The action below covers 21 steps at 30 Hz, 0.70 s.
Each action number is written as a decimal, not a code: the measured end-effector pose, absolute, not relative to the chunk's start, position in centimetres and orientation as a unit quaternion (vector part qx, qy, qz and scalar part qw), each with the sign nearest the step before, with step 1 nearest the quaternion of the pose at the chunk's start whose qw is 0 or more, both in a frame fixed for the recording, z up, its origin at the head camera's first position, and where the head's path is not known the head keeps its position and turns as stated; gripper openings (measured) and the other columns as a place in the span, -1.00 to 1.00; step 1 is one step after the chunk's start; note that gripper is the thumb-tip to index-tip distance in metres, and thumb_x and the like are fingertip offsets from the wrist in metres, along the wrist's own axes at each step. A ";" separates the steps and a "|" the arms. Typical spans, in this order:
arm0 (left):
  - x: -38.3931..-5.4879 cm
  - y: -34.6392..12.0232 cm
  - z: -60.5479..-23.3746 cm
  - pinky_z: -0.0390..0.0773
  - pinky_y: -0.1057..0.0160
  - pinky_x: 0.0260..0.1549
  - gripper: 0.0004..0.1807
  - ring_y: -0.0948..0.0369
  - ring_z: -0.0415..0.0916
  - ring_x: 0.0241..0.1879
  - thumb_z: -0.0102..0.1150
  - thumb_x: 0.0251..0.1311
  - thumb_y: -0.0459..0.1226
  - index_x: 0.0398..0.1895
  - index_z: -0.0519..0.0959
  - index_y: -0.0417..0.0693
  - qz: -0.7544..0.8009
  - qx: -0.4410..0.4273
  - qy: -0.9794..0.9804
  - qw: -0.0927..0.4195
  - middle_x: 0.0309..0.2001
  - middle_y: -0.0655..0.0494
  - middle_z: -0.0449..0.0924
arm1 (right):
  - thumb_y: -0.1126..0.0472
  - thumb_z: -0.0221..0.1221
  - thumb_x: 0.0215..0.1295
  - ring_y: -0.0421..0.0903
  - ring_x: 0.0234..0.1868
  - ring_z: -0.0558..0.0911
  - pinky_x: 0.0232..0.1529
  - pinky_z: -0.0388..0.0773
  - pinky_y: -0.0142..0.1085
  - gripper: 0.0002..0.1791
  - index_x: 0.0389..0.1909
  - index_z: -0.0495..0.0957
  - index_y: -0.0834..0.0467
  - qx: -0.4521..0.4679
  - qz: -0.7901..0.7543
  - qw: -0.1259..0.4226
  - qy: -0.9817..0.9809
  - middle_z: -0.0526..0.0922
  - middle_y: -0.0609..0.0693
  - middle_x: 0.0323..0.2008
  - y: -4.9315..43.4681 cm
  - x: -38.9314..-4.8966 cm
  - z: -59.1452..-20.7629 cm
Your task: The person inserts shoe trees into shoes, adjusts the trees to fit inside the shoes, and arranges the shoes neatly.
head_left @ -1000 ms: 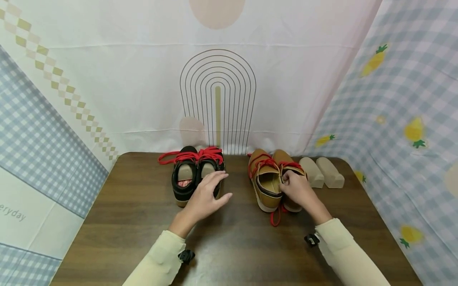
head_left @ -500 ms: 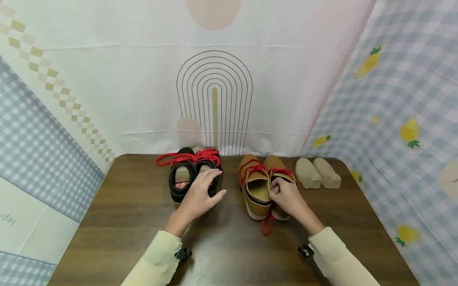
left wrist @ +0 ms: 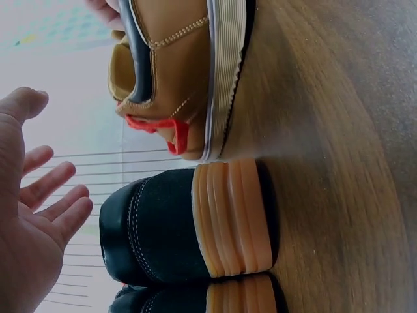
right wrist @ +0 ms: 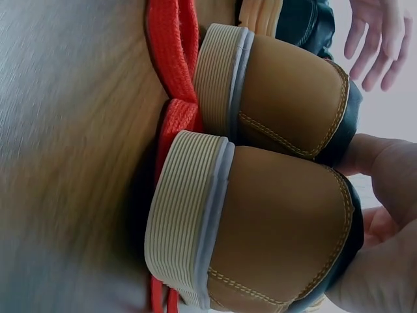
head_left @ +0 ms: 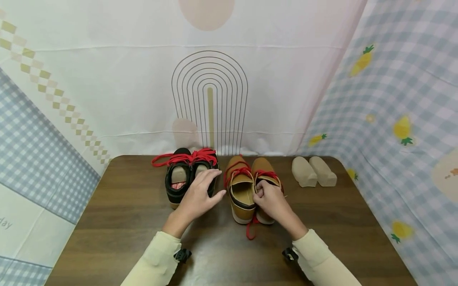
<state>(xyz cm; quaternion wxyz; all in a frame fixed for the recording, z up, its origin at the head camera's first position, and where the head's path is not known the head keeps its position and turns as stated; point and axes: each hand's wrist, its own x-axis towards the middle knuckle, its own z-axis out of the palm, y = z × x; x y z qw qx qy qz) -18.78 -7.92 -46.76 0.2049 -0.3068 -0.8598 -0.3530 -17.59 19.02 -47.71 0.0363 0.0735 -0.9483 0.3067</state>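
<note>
Tan leather-look lace-up shoes (head_left: 244, 194), pale ribbed soles, stand side by side, right hand (head_left: 270, 200) grasping their adjoining collars in a pinch. Likely failure: pair splays or twists, since only the inner edges are held. Loose red fabric lace loop (head_left: 251, 234) trails behind the tan heels; could snag or slip under a sole. Black shoes with red laces (head_left: 189, 174) sit just left of the tan pair; a leftward push could bump them. Right hand is over the tan pair's right opening. Left hand (head_left: 198, 194), fingers loose, holding nothing, hangs left of the tan pair, not touching it.
</note>
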 end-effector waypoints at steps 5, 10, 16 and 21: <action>-18.7 -8.0 -46.8 0.51 -0.05 0.27 -0.40 -0.04 0.50 0.28 0.48 0.17 -0.18 0.27 0.55 -0.16 -0.351 -0.303 -0.862 0.204 0.24 -0.11 0.58 | 0.25 0.29 0.28 -0.20 -0.44 0.54 -0.27 0.55 -0.22 -0.87 -0.24 0.57 0.21 0.071 0.301 0.034 -0.950 0.60 -0.09 -0.49 18.2 -17.5 -47.7; -18.4 -7.5 -47.0 0.54 -0.05 0.24 -0.40 -0.05 0.51 0.26 0.50 0.15 -0.19 0.25 0.56 -0.19 -0.345 -0.316 -0.858 0.212 0.24 -0.13 0.58 | 0.18 0.30 0.35 -0.26 -0.43 0.54 -0.26 0.56 -0.26 -0.80 -0.13 0.63 0.22 0.093 0.280 0.024 -0.955 0.61 -0.15 -0.46 18.6 -17.1 -47.3; -17.9 -6.8 -46.5 0.55 -0.06 0.24 -0.35 -0.06 0.50 0.28 0.52 0.13 -0.17 0.27 0.55 -0.20 -0.340 -0.323 -0.862 0.193 0.27 -0.14 0.54 | 0.19 0.32 0.35 -0.31 -0.48 0.47 -0.36 0.49 -0.33 -0.47 0.29 0.53 0.25 0.172 0.242 -0.041 -0.954 0.59 -0.18 -0.38 20.6 -16.4 -46.6; -17.7 -6.8 -46.2 0.52 -0.07 0.27 -0.31 -0.06 0.47 0.32 0.53 0.12 -0.16 0.30 0.53 -0.19 -0.342 -0.322 -0.865 0.177 0.30 -0.14 0.52 | 0.19 0.36 0.34 -0.25 -0.41 0.53 -0.35 0.50 -0.28 -0.33 0.43 0.42 0.22 0.227 0.181 -0.048 -0.956 0.72 0.01 -0.15 21.8 -15.7 -46.6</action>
